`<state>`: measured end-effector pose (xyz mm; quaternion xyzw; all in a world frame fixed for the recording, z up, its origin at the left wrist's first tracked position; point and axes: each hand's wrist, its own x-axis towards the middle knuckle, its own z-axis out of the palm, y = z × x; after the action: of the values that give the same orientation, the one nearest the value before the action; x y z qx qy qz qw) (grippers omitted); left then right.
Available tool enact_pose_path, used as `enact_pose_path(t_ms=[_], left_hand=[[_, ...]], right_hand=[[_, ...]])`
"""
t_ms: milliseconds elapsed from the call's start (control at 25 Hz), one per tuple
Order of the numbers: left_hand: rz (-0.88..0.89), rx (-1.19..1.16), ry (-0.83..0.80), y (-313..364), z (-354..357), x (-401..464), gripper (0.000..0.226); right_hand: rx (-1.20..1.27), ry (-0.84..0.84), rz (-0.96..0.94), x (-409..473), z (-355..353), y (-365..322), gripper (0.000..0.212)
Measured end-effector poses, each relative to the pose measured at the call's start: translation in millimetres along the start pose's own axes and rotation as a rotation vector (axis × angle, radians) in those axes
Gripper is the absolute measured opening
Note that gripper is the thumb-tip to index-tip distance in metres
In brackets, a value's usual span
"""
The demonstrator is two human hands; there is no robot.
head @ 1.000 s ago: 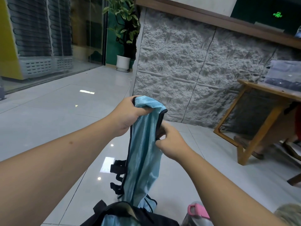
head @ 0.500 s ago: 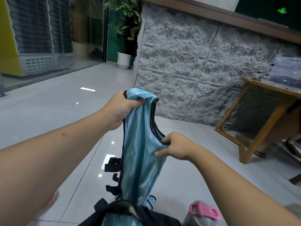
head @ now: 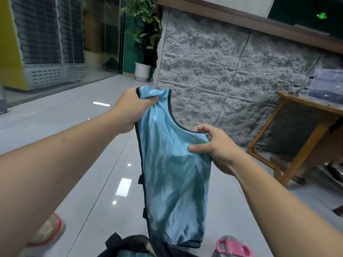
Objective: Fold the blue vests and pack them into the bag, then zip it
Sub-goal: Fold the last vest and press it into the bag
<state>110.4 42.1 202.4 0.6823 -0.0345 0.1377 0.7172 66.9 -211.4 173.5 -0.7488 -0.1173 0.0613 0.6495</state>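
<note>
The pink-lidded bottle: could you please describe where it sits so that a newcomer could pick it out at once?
Start from the blue vest that hangs between the left hand and right hand. Below its hem lies the open black bag. To the right of the bag, at the bottom edge, stands the bottle, the only pink thing there.

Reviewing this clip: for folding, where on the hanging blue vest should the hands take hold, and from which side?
Probably at the top. The blue vest hangs lengthwise above the bag, with black-trimmed shoulder straps uppermost. The left hand already grips one bunched strap from the left; the right hand pinches the armhole edge from the right. Shifting the right hand up to a strap should let the body hang flat.
</note>
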Motion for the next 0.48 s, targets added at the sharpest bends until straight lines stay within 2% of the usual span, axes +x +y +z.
enact_pose_path(t_ms=[40,120,160,200,280,360,480], left_hand=[[-0.108,-0.184,0.002,4.6,-2.0,-3.1,0.022],[-0.326,-0.663,-0.095,-0.5,-6.8,-14.1,0.067],[-0.401,-0.761,-0.131,-15.0,-7.0,-21.7,0.089],[-0.475,-0.708,-0.139,-34.3,-4.8,-32.2,0.101],[-0.605,-0.472,-0.202,-67.9,2.6,-57.4,0.096],[-0.682,-0.349,-0.343,-83.6,11.0,-66.9,0.096],[-0.683,-0.404,-0.561,-75.5,6.8,-63.1,0.115]], right_hand=[[0.085,-0.016,-0.007,0.3,0.6,-6.2,0.046],[0.287,-0.008,-0.034,3.0,3.4,-15.2,0.057],[0.386,0.004,-0.041,3.8,5.6,-17.7,0.059],[0.468,0.02,-0.04,5.2,7.6,-18.8,0.057],[0.547,0.071,0.003,9.0,12.7,-16.2,0.047],[0.519,0.139,0.077,15.3,12.9,-10.2,0.038],[0.508,0.235,0.225,25.1,-2.9,-1.8,0.037]])
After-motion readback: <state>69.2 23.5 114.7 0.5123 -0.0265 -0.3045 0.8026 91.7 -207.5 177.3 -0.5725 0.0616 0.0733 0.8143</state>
